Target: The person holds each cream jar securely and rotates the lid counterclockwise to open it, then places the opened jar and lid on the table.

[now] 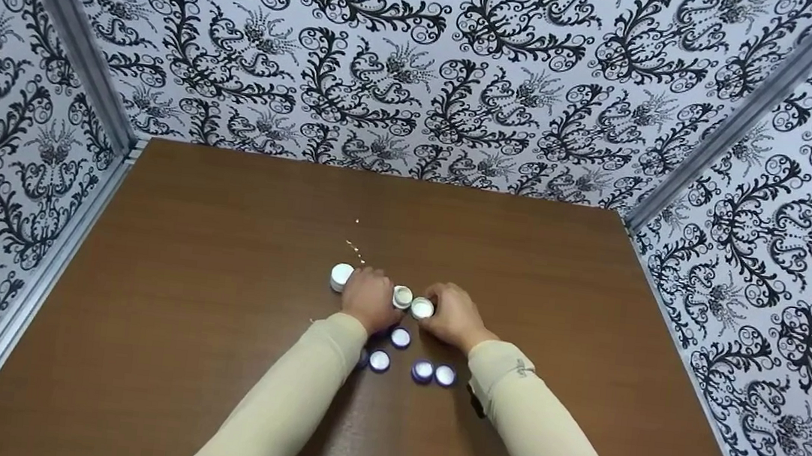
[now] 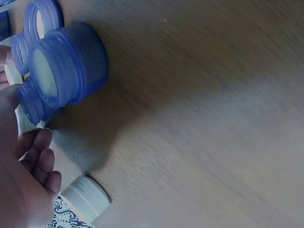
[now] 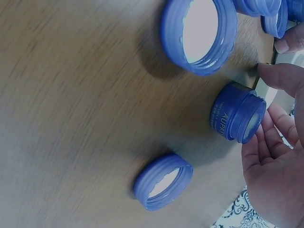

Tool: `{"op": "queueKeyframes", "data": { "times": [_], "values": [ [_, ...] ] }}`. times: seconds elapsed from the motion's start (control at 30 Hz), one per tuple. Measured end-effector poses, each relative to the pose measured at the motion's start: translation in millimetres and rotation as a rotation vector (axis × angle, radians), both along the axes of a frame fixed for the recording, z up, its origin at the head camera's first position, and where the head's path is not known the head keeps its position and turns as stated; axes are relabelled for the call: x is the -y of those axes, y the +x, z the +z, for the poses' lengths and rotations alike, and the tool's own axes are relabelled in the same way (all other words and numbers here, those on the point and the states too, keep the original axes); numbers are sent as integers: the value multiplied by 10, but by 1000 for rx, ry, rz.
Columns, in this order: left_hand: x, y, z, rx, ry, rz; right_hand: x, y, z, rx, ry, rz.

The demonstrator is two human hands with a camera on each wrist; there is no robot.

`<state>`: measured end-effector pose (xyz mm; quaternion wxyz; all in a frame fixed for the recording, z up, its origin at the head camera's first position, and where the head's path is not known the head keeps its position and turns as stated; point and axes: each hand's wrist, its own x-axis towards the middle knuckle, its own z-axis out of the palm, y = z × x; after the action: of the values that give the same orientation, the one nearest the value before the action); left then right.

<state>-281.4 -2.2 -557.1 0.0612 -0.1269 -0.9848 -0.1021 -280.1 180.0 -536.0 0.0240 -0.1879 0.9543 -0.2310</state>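
Note:
In the head view my left hand [image 1: 368,301] grips a small open white jar [image 1: 402,297] with pale contents, its fingers partly hidden. Close beside it, my right hand [image 1: 453,316] holds a second open white jar [image 1: 422,308] between thumb and fingers. The right wrist view shows my thumb and curled fingers near a small open blue jar [image 3: 237,114] with lettering. A larger open blue jar [image 2: 66,66] and a small blue jar [image 2: 33,102] stand near my left hand in its wrist view.
A white lidded jar [image 1: 342,276] stands left of my left hand. Blue screw lids [image 3: 164,182] lie with white insides upward, one larger lid [image 3: 199,35] among them. Small pale specks [image 1: 355,247] dot the brown table [image 1: 255,227]. Patterned walls [image 1: 422,78] surround it.

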Motion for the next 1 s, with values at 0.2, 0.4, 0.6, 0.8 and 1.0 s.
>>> {"op": "queueKeyframes", "data": {
  "times": [0.2,0.4,0.6,0.8,1.0],
  "values": [
    [-3,17,10,-1,-13,-6,0,6,-5,-2,-2,9],
    [-1,22,5,-8,0,-11,4,4,-8,-9,-2,10],
    [3,23,-2,-20,13,-6,-1,-9,-23,-6,3,10],
    [3,23,1,-20,11,1,-7,-23,-35,-11,10,12],
    [8,26,19,2,-2,-7,-10,-35,-49,-6,24,9]
  ]
}}
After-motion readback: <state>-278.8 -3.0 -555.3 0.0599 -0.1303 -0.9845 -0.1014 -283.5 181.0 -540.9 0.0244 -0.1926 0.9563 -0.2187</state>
